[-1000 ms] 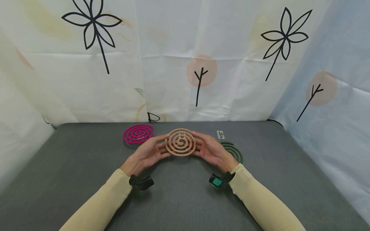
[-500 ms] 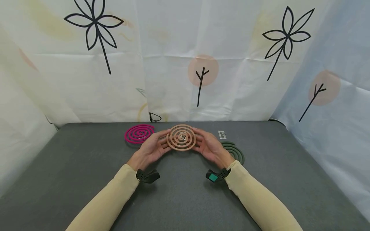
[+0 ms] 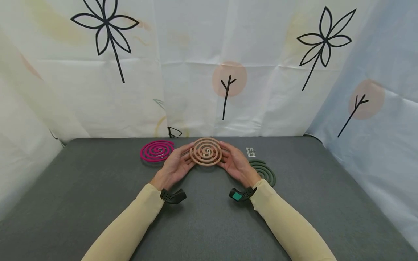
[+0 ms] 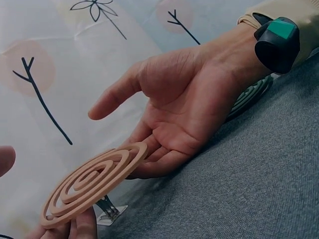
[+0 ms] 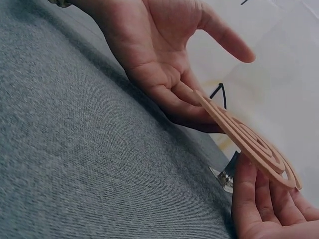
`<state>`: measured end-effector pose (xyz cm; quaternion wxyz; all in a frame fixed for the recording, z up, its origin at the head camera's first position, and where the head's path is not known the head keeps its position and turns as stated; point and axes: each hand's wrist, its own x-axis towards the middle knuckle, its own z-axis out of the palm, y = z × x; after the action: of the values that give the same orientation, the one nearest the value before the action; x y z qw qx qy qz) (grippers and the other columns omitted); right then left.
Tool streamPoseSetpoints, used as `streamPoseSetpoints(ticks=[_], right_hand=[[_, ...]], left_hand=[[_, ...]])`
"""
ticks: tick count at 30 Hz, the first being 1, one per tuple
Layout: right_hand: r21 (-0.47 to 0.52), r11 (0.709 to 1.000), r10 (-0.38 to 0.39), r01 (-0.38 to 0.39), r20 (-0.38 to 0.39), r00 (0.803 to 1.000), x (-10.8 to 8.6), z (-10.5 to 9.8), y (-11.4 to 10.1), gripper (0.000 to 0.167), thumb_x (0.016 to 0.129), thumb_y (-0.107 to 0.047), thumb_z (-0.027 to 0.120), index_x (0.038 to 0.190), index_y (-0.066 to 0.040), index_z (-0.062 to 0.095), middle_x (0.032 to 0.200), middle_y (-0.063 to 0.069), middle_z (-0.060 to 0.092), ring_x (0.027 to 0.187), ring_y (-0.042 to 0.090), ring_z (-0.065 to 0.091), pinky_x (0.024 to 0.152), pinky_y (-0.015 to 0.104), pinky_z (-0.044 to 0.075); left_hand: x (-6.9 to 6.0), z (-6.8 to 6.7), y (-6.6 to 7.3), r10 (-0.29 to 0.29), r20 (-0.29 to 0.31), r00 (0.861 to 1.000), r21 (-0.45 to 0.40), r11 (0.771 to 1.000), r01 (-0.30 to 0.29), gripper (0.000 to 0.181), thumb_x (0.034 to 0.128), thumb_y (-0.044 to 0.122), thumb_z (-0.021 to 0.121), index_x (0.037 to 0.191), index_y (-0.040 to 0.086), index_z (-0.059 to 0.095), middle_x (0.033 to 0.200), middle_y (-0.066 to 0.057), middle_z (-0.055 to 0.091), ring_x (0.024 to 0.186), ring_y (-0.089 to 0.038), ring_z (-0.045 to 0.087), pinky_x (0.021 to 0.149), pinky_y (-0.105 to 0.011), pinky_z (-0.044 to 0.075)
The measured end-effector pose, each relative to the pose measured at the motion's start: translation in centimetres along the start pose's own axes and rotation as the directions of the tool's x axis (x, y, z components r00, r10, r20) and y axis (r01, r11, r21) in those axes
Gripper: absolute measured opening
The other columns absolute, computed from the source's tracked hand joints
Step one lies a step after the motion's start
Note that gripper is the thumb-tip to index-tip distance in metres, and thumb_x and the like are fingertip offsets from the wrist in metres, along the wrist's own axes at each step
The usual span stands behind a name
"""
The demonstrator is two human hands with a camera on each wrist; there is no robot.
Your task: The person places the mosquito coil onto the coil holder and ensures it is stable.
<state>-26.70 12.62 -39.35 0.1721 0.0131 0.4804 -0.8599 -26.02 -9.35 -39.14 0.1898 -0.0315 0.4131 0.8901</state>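
A tan spiral coil [image 3: 206,164] lies across the fingers of both hands, which carry it from beneath above the grey table. My left hand [image 3: 176,166] supports its left edge, my right hand [image 3: 237,165] its right edge. In the left wrist view the right hand [image 4: 174,104] has its thumb raised off the coil [image 4: 107,185]. The left hand [image 5: 164,59] holds its thumb away too in the right wrist view. Below the coil [image 5: 249,157] is a small metal stand with a dark upright [image 5: 227,175], also visible in the left wrist view; the coil hides its top.
A magenta spiral [image 3: 151,160] is left of the left hand. Partly behind the right wrist lies a dark green spiral [image 3: 269,175], with a small metal piece on a pale base [image 3: 250,152] behind it. White printed cloth [image 3: 192,101] rises behind the table [image 3: 202,224].
Both hands have carried the tan coil away from the body, toward the table's back edge. The magenta and green spirals have stayed in place.
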Motion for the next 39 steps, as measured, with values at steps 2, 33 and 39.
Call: streamPoseSetpoints(ticks=[2, 33, 39], right_hand=[[0.002, 1.0, -0.007, 0.007, 0.003, 1.0, 0.1, 0.0, 0.0, 0.054, 0.107, -0.023, 0.052, 0.155, -0.006, 0.036, 0.156, 0.02, 0.039, 0.142, 0.033, 0.039, 0.116, 0.048, 0.037], [0.014, 0.999, -0.044, 0.044, 0.049, 0.998, 1.2, -0.7, 0.0, 0.067, 0.107, -0.03, 0.052, 0.16, -0.003, 0.021, 0.162, 0.021, 0.028, 0.147, 0.033, 0.033, 0.118, 0.046, 0.034], [0.015, 0.999, -0.045, 0.044, 0.048, 0.998, 1.2, -0.7, 0.1, 0.067, 0.107, -0.029, 0.052, 0.161, -0.003, 0.02, 0.162, 0.021, 0.026, 0.147, 0.033, 0.032, 0.119, 0.045, 0.033]], left_hand=[[0.2, 0.0, 0.0, 0.012, -0.009, 1.0, -0.009, 1.0, -0.012, 0.062, 0.1045, 0.021, 0.058, 0.157, 0.005, 0.029, 0.161, -0.017, 0.03, 0.147, -0.027, 0.033, 0.118, -0.037, 0.034], [1.0, -0.4, -0.6, 0.062, -0.006, 0.998, -0.061, 0.996, -0.062, 0.061, 0.1059, 0.017, 0.055, 0.158, 0.002, 0.028, 0.162, -0.02, 0.026, 0.149, -0.029, 0.03, 0.119, -0.037, 0.034], [0.9, -0.5, -0.7, 0.067, 0.001, 0.998, -0.066, 0.996, -0.067, 0.058, 0.1067, 0.016, 0.053, 0.158, 0.002, 0.029, 0.161, -0.02, 0.028, 0.149, -0.029, 0.031, 0.119, -0.037, 0.034]])
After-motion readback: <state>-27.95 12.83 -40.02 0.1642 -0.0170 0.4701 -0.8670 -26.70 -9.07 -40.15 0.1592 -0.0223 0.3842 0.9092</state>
